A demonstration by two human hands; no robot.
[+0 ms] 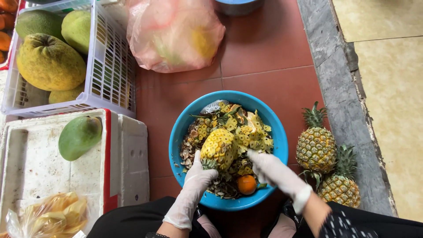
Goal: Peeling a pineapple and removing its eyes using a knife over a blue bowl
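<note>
Your left hand [197, 176] gripped the half-peeled pineapple [218, 147] at its base over the blue basin [185, 123]; right hand [269, 167] closed, contents unclear. Peelings piled inside; two whole pineapples [316, 147] waited at 3 o'clock.

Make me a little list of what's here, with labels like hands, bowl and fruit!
left hand: gloved, holds the peeled pineapple by its base
right hand: gloved, at the pineapple's side; any tool hidden
bowl: blue, full of pineapple peel, one small orange fruit
floor: two whole pineapples right of the bowl
left side: white crate of big green-yellow fruit, green mango on a foam box
</note>
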